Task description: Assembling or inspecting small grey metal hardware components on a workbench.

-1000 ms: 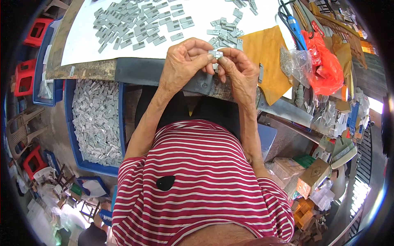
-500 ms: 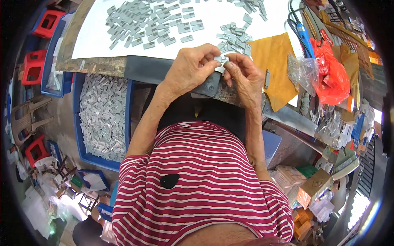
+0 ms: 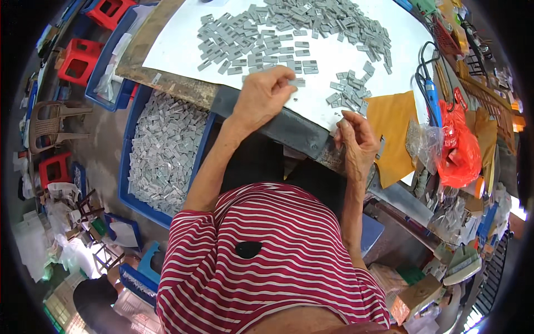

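Observation:
My left hand (image 3: 263, 99) is over the table's near edge, thumb and forefinger closed on a small flat grey piece (image 3: 299, 82) lying low over the white sheet (image 3: 172, 54). Past it, similar grey rectangular pieces with a dark notch (image 3: 307, 63) lie in rows, and a large loose heap (image 3: 334, 19) spreads behind them. My right hand (image 3: 359, 143) rests at the edge farther right, its fingers curled and thumb pressed in; what they hold, if anything, is too small to make out. Tiny dark bits lie by its fingertips. A smaller group of grey pieces (image 3: 349, 92) lies just beyond.
A blue crate (image 3: 127, 167) full of grey pieces stands below the table's left side. Right of my right hand are a tan sheet (image 3: 394, 133), a blue corded tool (image 3: 433, 100) and a red plastic bag (image 3: 459, 150). Red stools (image 3: 80, 61) stand at far left.
My hands have parted. The left has carried the grey piece to the rows; the right has drawn back rightward and nearer. The view has shifted, showing more of the heap.

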The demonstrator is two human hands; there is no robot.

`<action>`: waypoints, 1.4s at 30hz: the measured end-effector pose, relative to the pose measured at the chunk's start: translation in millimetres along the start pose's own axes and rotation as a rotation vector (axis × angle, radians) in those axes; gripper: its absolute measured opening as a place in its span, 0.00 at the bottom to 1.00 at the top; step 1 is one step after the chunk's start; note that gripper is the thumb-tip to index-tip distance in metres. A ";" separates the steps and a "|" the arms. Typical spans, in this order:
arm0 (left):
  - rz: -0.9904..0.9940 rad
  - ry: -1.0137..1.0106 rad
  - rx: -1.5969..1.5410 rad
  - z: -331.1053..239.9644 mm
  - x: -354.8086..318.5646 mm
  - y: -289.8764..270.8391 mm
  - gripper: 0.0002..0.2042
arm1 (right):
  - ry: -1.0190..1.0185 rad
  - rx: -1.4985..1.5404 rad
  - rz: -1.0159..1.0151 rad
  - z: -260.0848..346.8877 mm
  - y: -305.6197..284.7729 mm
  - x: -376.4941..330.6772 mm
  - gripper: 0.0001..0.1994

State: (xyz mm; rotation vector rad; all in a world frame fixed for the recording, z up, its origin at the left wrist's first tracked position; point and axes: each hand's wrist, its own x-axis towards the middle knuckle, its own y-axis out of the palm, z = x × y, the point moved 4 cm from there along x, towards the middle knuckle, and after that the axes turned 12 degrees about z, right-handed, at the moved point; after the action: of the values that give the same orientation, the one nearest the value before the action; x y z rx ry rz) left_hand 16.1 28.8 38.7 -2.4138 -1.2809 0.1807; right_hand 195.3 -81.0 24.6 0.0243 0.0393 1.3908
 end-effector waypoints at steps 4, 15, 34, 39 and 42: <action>-0.122 -0.020 0.106 7.5 -3.4 -15.9 0.09 | 0.000 -0.074 -0.085 0.5 -3.2 -6.9 0.09; -0.172 0.217 0.435 3.2 69.7 -3.9 0.09 | -0.109 -0.401 -0.141 -14.4 -5.4 -11.9 0.07; -0.130 0.182 0.575 46.8 136.6 10.4 0.09 | -0.145 -0.420 -0.120 -14.9 -7.5 -6.8 0.08; -0.120 0.114 0.692 39.9 133.8 4.6 0.10 | -0.165 -0.445 -0.095 -10.4 -7.1 -6.0 0.08; -0.173 0.214 0.708 30.0 128.9 11.4 0.09 | -0.180 -0.429 -0.101 -12.6 -8.3 -7.6 0.08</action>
State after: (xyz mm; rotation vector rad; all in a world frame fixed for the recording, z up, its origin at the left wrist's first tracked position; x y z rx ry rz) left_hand 89.7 137.0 16.0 -1.6683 -1.0831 0.2648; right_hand 201.5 -90.0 11.8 -0.2075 -0.4031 1.2671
